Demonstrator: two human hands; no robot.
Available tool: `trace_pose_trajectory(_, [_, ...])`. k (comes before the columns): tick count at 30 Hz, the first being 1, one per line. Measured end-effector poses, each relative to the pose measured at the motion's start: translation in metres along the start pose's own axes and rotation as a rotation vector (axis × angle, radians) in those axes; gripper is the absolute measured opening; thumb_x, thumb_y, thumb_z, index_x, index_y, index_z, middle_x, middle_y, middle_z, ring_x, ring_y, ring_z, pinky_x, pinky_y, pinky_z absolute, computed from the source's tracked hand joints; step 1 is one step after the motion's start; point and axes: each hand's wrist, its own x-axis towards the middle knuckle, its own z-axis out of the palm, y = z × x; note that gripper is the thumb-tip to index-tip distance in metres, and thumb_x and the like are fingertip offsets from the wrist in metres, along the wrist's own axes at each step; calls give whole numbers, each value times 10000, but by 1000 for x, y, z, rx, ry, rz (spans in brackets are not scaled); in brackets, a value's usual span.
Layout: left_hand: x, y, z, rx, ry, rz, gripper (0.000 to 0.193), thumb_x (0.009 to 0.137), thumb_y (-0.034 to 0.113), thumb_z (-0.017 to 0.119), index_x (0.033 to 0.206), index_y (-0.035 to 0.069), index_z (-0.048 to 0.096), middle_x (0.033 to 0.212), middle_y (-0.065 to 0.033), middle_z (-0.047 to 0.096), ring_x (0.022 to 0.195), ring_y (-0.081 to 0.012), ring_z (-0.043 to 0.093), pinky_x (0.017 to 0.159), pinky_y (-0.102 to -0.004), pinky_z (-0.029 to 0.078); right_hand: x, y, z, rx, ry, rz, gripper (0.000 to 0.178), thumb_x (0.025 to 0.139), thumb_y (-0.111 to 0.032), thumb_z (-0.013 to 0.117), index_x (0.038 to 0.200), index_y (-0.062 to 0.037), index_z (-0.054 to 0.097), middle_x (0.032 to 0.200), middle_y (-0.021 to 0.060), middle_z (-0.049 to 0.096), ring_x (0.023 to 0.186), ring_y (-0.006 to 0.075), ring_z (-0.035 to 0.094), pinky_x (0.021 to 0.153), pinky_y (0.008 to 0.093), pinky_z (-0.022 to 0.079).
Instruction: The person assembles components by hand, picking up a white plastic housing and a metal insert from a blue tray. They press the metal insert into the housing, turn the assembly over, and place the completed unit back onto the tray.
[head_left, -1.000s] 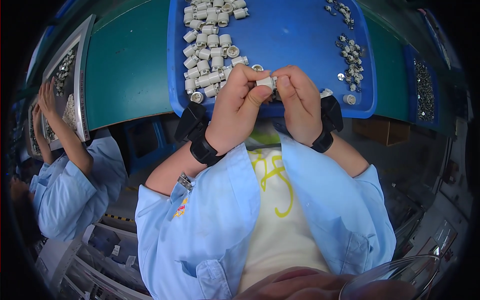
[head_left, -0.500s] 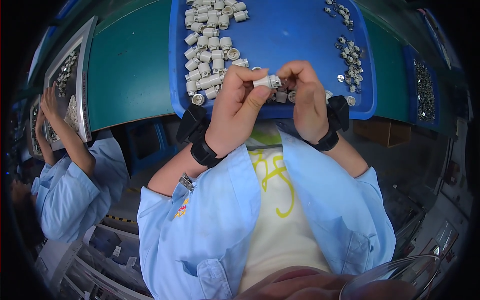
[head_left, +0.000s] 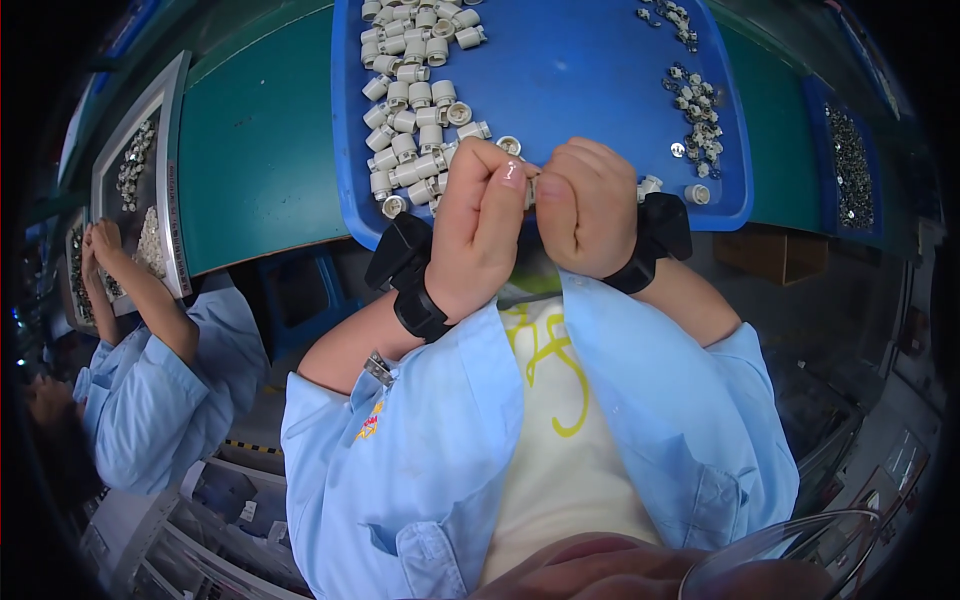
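My left hand (head_left: 478,225) is closed, thumb pressed to the bent forefinger, around a white cylindrical lamp socket (head_left: 530,192). Only a pale sliver of that socket shows between my hands. Right beside it my right hand (head_left: 590,210) is curled into a fist against the socket's other end, and what its fingers hold is hidden. Both hands are over the near edge of a blue tray (head_left: 570,75). Many loose white sockets (head_left: 405,120) lie along the tray's left side. Small metal-and-white parts (head_left: 700,115) are heaped on its right side.
The tray stands on a green table (head_left: 255,150). At the right is a blue bin (head_left: 850,170) of small metal parts, with a cardboard box (head_left: 770,258) below table level. On the left a co-worker's hands (head_left: 102,240) are over a grey-framed tray (head_left: 175,190).
My right hand has closed from a loose pinch into a fist and turned in against my left. The socket, plainly visible before, is now mostly covered. The co-worker's hands moved nearer their body.
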Motion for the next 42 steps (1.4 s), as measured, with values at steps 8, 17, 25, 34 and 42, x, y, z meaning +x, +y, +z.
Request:
trace_pose_trajectory(8, [3, -3, 4, 59, 50, 21, 98, 908, 120, 347, 897, 41, 404, 786, 2, 418, 660, -41, 359, 595, -180, 339, -2, 0, 6, -43, 39, 57, 180, 749, -56, 451, 575, -17, 424, 542, 114, 390, 468, 294, 391, 429, 364, 310])
trace_pose_trajectory(17, [1, -6, 10, -54, 1, 140, 124, 909, 106, 304, 923, 44, 410, 811, 2, 409, 687, -43, 363, 615, -173, 334, -3, -3, 4, 98, 104, -45, 175, 750, -38, 445, 580, -6, 427, 556, 122, 407, 477, 292, 402, 438, 355, 328])
trace_pose_trajectory(25, [1, -5, 15, -82, 82, 108, 119, 913, 124, 313, 937, 48, 401, 807, 9, 400, 665, -32, 339, 586, -168, 325, -4, -5, -4, 127, 69, 5, 178, 788, -55, 442, 619, 1, 455, 579, 137, 432, 497, 289, 425, 463, 338, 346])
trace_pose_trajectory(34, [3, -1, 10, -191, 112, -9, 114, 919, 166, 336, 950, 67, 384, 807, 13, 404, 655, -21, 345, 552, -161, 322, -11, -8, -2, 251, 82, 158, 175, 861, -146, 456, 918, 15, 498, 761, 110, 530, 634, 232, 497, 590, 280, 399])
trace_pose_trajectory(42, [3, -3, 8, -67, 123, 14, 110, 918, 185, 355, 952, 83, 378, 802, 18, 413, 635, -16, 354, 520, -159, 313, -8, -1, -21, 221, -163, 108, 261, 862, -211, 454, 996, 8, 499, 839, 126, 533, 726, 234, 513, 652, 286, 404])
